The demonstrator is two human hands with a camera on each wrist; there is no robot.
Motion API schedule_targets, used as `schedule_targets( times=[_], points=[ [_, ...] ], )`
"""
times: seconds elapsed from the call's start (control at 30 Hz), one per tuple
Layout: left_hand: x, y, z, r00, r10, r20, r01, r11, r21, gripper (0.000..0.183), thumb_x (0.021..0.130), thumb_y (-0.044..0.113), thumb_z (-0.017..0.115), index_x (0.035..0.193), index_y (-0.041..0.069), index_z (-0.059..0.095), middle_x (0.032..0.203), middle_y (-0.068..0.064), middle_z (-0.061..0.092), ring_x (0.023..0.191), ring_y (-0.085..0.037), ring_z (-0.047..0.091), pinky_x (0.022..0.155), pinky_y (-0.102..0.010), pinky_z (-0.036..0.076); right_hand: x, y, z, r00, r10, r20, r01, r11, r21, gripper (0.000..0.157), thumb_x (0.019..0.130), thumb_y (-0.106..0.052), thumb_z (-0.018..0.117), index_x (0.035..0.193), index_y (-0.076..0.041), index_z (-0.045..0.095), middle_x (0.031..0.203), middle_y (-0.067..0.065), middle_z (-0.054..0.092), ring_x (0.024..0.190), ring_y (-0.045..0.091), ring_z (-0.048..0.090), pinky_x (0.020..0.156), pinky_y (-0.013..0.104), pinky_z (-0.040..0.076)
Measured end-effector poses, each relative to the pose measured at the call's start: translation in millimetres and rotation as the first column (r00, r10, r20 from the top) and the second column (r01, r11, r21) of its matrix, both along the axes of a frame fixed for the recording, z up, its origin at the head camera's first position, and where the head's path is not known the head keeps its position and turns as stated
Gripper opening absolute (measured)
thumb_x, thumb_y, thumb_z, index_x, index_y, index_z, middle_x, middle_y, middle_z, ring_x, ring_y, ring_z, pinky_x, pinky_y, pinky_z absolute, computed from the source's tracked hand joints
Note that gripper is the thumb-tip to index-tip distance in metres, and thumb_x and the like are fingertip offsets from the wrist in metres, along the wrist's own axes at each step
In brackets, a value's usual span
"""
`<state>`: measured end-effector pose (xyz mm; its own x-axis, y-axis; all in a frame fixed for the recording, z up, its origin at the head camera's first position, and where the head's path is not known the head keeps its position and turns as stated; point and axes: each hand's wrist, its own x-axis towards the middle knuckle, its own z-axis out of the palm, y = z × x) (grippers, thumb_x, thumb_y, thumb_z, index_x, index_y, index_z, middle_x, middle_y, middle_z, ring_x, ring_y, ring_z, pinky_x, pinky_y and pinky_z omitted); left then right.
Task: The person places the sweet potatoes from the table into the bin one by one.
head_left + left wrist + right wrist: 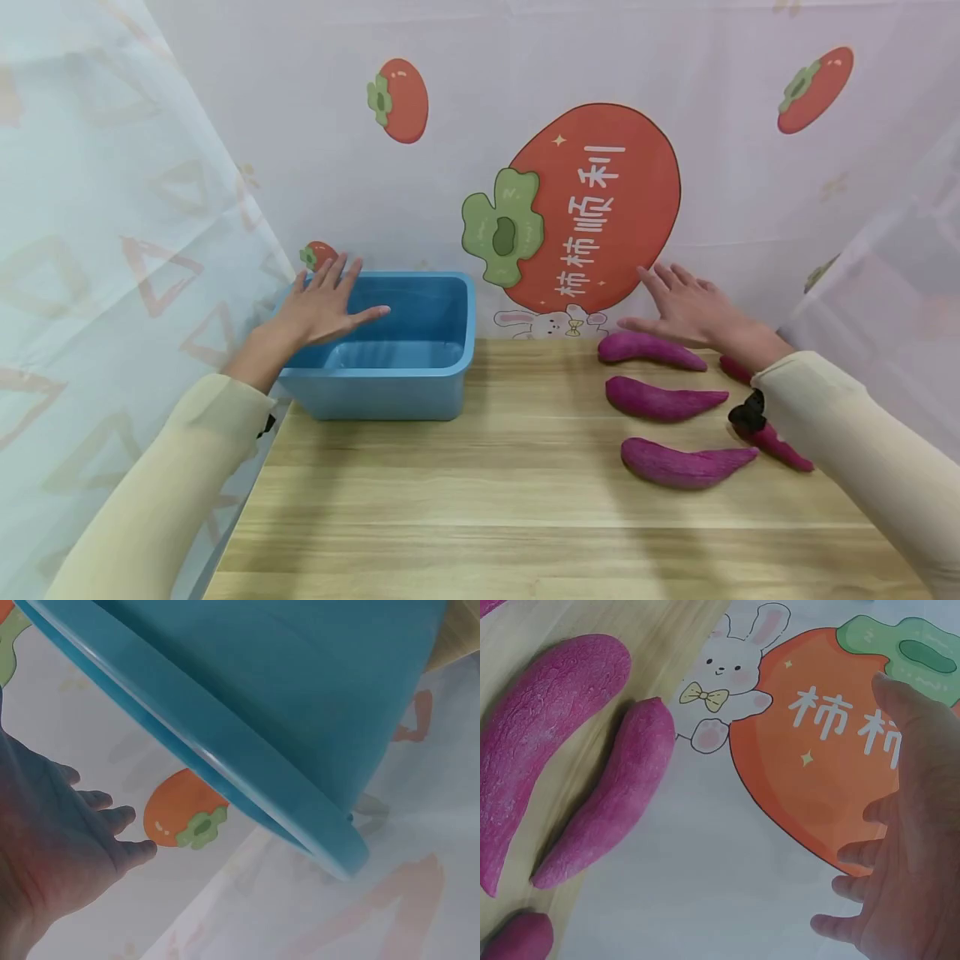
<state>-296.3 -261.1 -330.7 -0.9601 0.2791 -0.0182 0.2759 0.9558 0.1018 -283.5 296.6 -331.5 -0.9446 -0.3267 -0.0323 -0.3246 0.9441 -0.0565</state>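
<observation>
My left hand (318, 308), fingers spread, hovers over the left side of a blue plastic bin (375, 392); in the left wrist view the hand (67, 840) stands apart from the bin's rim (202, 735). Nothing is in it. My right hand (686, 308) is also spread and holds nothing, above the back of several purple sweet potatoes. Three of these lie in a column: a back sweet potato (651, 350), a middle sweet potato (663, 400) and a front sweet potato (686, 463). Farther right, my right forearm partly hides another sweet potato (783, 446).
The wooden table (480, 500) carries the bin at back left and the sweet potatoes at right. A white curtain (300, 125) printed with persimmons rises behind the table's back edge, and more fabric hangs at both sides.
</observation>
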Motion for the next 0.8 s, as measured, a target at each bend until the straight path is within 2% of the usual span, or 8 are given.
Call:
schedule_targets(
  times=[0.43, 0.8],
  points=[
    [1.7, -17, -0.2, 0.999, 0.033, 0.014, -0.033, 0.999, -0.015, 0.109, 0.099, 0.081, 0.038, 0.171, 0.010, -0.004, 0.177, -0.023, -0.003, 0.162, -0.047, 0.001, 0.124, -0.074, -0.001, -1.1, -11, -0.5, 1.000, 0.029, -0.006, -0.029, 0.999, -0.012, 0.107, 0.098, -0.074, 0.052, 0.168, -0.002, 0.016, 0.170, 0.032, 0.020, 0.154, 0.058, 0.019, 0.114, 0.081, 0.026],
    [7.5, -31, 1.1, 0.999, 0.045, -0.007, -0.045, 0.999, -0.004, 0.107, 0.100, 0.077, 0.042, 0.171, 0.008, 0.002, 0.177, -0.023, 0.001, 0.160, -0.050, 0.007, 0.125, -0.073, 0.004, -3.7, -31, -0.9, 0.999, 0.048, -0.006, -0.048, 0.998, -0.046, 0.104, 0.098, -0.071, 0.055, 0.169, -0.003, 0.018, 0.171, 0.029, 0.022, 0.155, 0.055, 0.022, 0.116, 0.078, 0.027]
  ],
)
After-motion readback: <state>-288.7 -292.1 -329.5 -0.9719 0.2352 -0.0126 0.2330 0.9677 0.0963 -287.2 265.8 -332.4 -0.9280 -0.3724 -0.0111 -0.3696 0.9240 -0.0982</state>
